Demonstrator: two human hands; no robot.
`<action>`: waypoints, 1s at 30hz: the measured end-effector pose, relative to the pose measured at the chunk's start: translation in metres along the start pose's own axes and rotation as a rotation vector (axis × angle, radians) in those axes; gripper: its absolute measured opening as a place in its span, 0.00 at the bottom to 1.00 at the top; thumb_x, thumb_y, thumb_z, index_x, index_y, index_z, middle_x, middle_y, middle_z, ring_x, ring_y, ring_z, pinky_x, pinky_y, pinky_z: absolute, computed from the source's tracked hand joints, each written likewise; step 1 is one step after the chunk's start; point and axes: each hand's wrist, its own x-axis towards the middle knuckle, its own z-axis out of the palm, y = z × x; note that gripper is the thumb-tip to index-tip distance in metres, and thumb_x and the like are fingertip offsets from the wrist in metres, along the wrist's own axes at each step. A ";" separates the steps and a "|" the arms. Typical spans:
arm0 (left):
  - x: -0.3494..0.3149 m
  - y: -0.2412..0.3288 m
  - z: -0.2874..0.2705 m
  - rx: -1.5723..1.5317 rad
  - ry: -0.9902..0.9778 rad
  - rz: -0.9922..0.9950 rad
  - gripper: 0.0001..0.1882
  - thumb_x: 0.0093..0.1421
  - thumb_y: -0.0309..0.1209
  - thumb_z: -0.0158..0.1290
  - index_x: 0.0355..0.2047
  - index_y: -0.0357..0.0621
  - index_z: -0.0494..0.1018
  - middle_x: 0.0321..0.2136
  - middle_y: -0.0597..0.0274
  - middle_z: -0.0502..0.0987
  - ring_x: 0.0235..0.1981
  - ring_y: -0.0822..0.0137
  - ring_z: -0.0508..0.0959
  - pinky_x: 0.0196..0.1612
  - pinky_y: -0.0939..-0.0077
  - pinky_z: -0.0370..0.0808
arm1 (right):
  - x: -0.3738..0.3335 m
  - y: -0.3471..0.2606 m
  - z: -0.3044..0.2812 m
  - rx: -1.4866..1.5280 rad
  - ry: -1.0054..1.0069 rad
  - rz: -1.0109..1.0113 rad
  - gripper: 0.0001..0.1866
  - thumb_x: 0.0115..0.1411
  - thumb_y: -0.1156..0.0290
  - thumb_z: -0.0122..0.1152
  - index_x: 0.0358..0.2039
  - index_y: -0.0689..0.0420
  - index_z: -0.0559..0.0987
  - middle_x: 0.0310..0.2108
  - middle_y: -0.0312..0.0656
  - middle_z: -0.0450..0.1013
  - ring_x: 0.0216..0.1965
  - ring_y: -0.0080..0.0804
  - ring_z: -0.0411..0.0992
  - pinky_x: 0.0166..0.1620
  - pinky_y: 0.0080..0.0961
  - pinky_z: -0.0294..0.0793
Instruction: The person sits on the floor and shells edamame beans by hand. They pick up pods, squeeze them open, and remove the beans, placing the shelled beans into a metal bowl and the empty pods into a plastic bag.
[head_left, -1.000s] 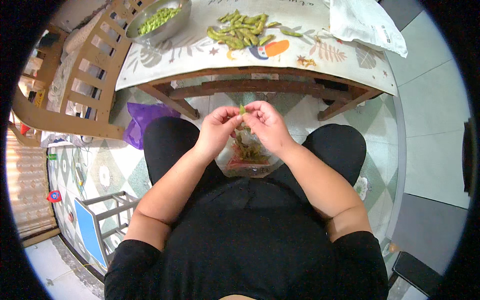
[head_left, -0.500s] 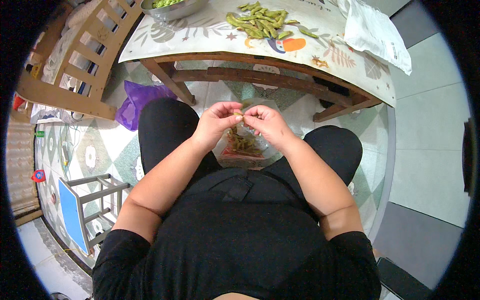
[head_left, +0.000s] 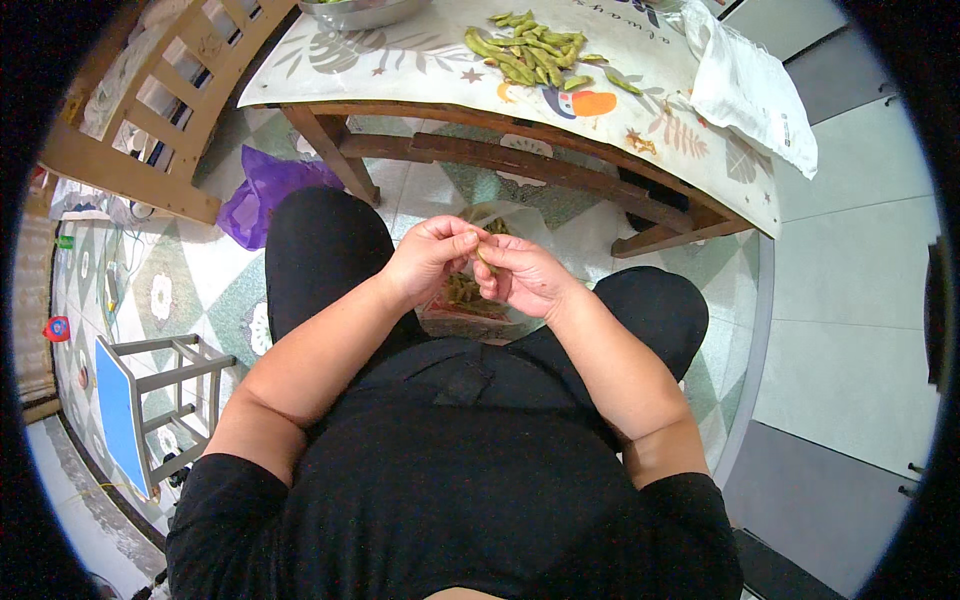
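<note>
A small green soybean pod (head_left: 486, 262) is pinched between my two hands, above my lap. My left hand (head_left: 432, 258) is closed, its thumb and fingertips meeting at the pod's upper end. Fingers curled, my right hand (head_left: 528, 277) grips the same pod with thumb and forefinger. Whether a bean shows in it is too small to tell. Below the hands, a clear plastic bag (head_left: 520, 222) with brownish-green pods or shells (head_left: 462, 291) sits between my knees, partly hidden by my hands. A pile of green soybean pods (head_left: 530, 50) lies on the table ahead.
The table (head_left: 420, 85) has a printed cloth and wooden legs. On it are a metal bowl (head_left: 365, 14) at the far left and a white bag (head_left: 755, 90) at the right. A purple bag (head_left: 262, 195) and a blue-topped stool (head_left: 122, 415) stand on the floor to my left.
My hands have turned slightly, and the right fingers now curl further under the pod. The whole view has shifted a little; the pile and bags stay where they were.
</note>
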 end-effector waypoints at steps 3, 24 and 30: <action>-0.003 0.001 0.007 -0.065 0.003 0.013 0.08 0.52 0.31 0.50 0.29 0.39 0.70 0.21 0.62 0.73 0.19 0.69 0.73 0.24 0.80 0.66 | 0.001 0.008 -0.001 0.104 -0.033 -0.013 0.05 0.55 0.69 0.48 0.28 0.55 0.70 0.20 0.33 0.68 0.20 0.21 0.65 0.24 0.17 0.66; 0.008 -0.003 -0.004 -0.079 -0.025 -0.060 0.09 0.53 0.34 0.49 0.27 0.39 0.70 0.16 0.64 0.71 0.16 0.72 0.69 0.20 0.80 0.66 | 0.009 0.007 0.002 -0.161 0.103 -0.156 0.09 0.55 0.63 0.50 0.28 0.55 0.70 0.18 0.33 0.67 0.17 0.19 0.63 0.20 0.14 0.65; 0.000 -0.001 0.008 0.046 0.153 0.006 0.07 0.52 0.33 0.50 0.24 0.42 0.71 0.19 0.68 0.71 0.20 0.78 0.64 0.26 0.86 0.61 | 0.006 0.013 0.010 -0.138 0.189 -0.194 0.08 0.56 0.64 0.48 0.25 0.54 0.67 0.17 0.33 0.66 0.16 0.18 0.62 0.20 0.13 0.62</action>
